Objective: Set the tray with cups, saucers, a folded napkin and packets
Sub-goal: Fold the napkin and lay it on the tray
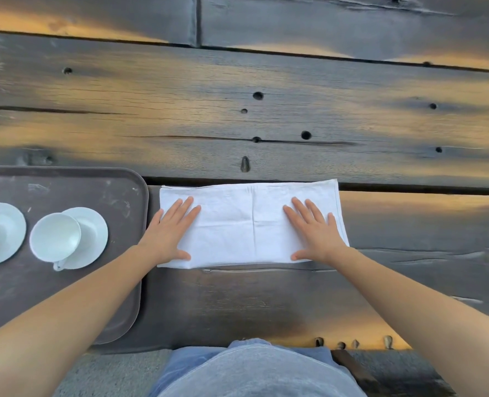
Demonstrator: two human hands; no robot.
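Note:
A white napkin [246, 224], folded into a long rectangle, lies flat on the dark wooden table just right of the tray. My left hand [171, 230] presses palm-down on its left end with the fingers spread. On its right end my right hand [313, 229] rests the same way. The dark tray [94, 184] sits at the left and carries a white cup [55, 237] tilted on a white saucer [94, 233]. A second white saucer [0, 233] is partly cut off at the left edge. No packets are in view.
The table [266, 116] is made of dark weathered planks with knot holes and cracks, stretching far ahead and to the right. Its near edge [266, 346] runs just in front of my body.

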